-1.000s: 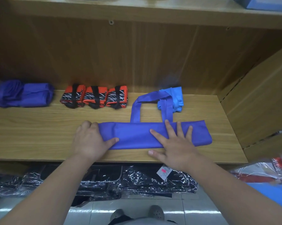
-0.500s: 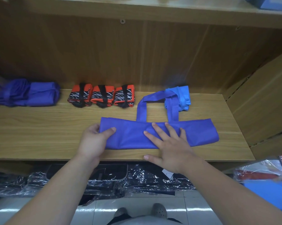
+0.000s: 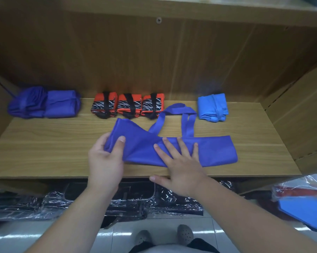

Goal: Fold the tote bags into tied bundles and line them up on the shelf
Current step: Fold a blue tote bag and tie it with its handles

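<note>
Shelf [image 3: 44,152]: purple tote [image 3: 214,150], folded to a strip, lies in front of the orange bundles [image 3: 124,104]. Right hand [image 3: 179,167] flat, fingers spread, pins its middle; left hand [image 3: 106,161] pinches the lifted left end. Fold that end over square, edges aligned, handles [image 3: 188,125] free for tying.

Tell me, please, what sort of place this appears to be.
Probably a shop or stockroom: tied tote bundles line a wooden shelf, a purple tote bag lies half-folded there, and plastic-wrapped goods are stacked beneath.
</note>
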Motion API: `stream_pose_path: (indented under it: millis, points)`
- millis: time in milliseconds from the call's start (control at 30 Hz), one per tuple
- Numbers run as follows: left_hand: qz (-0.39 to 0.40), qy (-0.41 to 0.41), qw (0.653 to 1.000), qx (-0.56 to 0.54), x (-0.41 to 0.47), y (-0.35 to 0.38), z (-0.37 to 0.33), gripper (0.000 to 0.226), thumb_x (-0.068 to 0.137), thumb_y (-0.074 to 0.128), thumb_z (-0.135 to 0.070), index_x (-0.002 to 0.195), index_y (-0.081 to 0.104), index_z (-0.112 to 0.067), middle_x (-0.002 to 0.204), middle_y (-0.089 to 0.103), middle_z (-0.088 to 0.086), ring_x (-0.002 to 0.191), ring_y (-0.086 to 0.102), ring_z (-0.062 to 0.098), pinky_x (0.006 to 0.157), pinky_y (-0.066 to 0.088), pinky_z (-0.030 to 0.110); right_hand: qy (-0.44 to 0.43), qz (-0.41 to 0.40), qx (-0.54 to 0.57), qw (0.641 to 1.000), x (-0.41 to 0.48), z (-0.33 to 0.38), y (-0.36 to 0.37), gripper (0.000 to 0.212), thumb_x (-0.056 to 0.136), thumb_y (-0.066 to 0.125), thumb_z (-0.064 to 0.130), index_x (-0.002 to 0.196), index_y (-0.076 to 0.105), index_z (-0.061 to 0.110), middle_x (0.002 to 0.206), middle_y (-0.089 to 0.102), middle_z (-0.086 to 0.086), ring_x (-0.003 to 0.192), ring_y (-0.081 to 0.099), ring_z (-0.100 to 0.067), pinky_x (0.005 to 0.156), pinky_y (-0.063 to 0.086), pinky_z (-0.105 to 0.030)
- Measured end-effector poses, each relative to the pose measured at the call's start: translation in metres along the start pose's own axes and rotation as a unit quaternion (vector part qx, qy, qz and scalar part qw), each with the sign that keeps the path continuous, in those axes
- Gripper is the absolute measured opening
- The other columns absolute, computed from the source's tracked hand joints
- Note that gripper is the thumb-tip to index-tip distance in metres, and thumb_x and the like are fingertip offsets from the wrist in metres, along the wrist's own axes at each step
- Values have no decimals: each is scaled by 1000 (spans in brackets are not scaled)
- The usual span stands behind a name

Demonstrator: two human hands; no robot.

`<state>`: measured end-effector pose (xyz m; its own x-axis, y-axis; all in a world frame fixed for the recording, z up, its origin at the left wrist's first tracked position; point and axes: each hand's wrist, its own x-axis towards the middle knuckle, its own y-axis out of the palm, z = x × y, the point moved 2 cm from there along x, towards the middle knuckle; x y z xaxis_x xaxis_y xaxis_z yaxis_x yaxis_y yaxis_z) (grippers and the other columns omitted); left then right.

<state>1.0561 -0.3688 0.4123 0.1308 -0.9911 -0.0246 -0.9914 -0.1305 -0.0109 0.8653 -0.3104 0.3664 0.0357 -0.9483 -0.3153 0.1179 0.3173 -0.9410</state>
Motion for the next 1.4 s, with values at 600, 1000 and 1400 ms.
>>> stream_pose_path:
  millis: [600, 1000, 1400]
  points:
    - [-45, 355, 873, 331, -13, 57, -50, 27, 87, 64, -8, 112, 74, -5, 99, 77, 10, 90, 63, 18, 82, 45, 25, -96, -93, 138, 981, -47, -125, -6, 83, 88, 17, 86, 152, 38, 38, 160, 27, 22, 151, 20, -3, 122, 23, -34]
    - [127, 376, 804, 442, -55, 173, 24, 45, 74, 49, -20, 107, 78, -12, 112, 76, 7, 105, 73, 27, 78, 62, 48, -35, -21, 474, 880, -23, -174, -33, 53, 101, 58, 15, 151, 40, 23, 143, 53, 6, 118, 58, 8, 114, 36, -21]
    - [242, 333, 806, 426, -72, 163, 72, 62, 92, 57, -53, 139, 60, -13, 151, 50, 3, 145, 40, 23, 118, 32, 53, -115, -84, 499, 855, -4, -177, -24, 32, 93, 70, 7, 121, 71, 23, 122, 65, 4, 102, 70, -6, 95, 55, -26]
